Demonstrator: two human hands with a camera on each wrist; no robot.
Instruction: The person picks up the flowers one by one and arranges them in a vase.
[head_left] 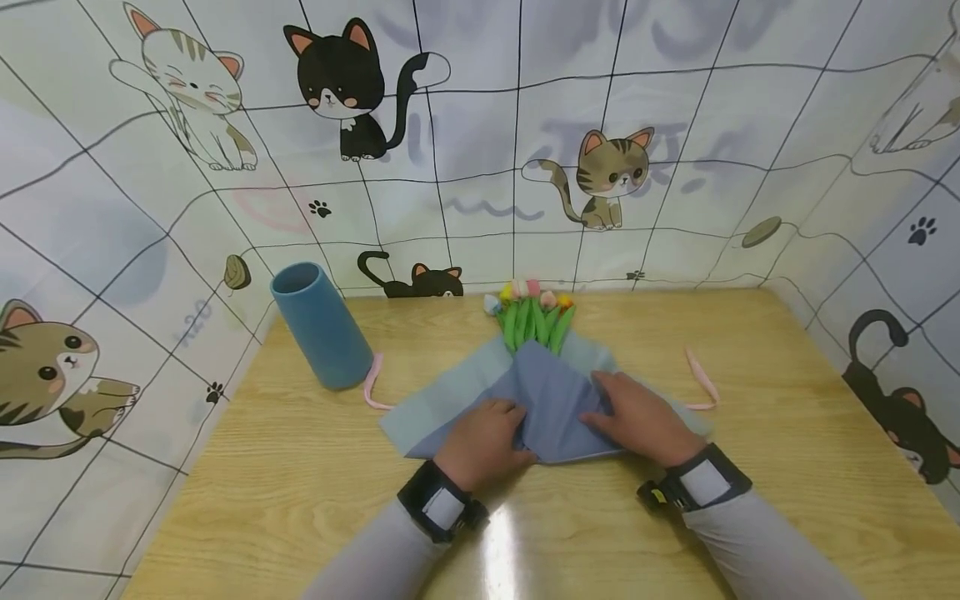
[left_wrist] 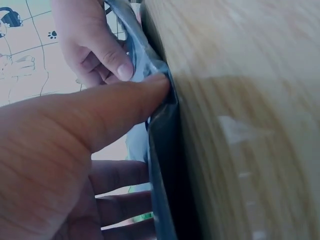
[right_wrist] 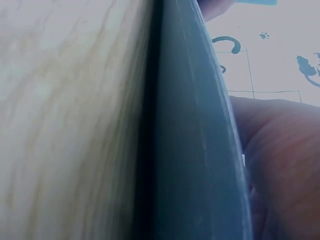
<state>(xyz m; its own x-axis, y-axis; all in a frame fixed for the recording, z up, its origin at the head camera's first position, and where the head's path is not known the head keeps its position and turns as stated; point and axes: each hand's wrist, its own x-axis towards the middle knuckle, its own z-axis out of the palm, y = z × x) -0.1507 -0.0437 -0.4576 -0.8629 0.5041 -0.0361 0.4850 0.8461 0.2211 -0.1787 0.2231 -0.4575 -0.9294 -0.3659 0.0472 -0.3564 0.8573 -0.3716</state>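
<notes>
A bunch of small artificial tulips [head_left: 532, 321] with green leaves lies on the table, heads away from me. Blue wrapping paper [head_left: 555, 400], lighter on its reverse side, is folded over the lower stems, which are hidden. My left hand [head_left: 483, 442] pinches the paper near its front edge, and in the left wrist view its thumb [left_wrist: 135, 95] bears on the creased border. On the right side of the fold rests my right hand [head_left: 645, 417], thumb and fingers spread over the paper. In the right wrist view the paper's edge [right_wrist: 200, 125] stands slightly off the table.
A blue cylindrical vase [head_left: 322, 325] stands at the back left. Pink ribbon [head_left: 371, 383] shows out from beneath the paper on the left, and another pink ribbon end [head_left: 701, 379] on the right. A cat-printed backdrop [head_left: 480, 167] encloses the wooden table [head_left: 787, 467] at the back and sides.
</notes>
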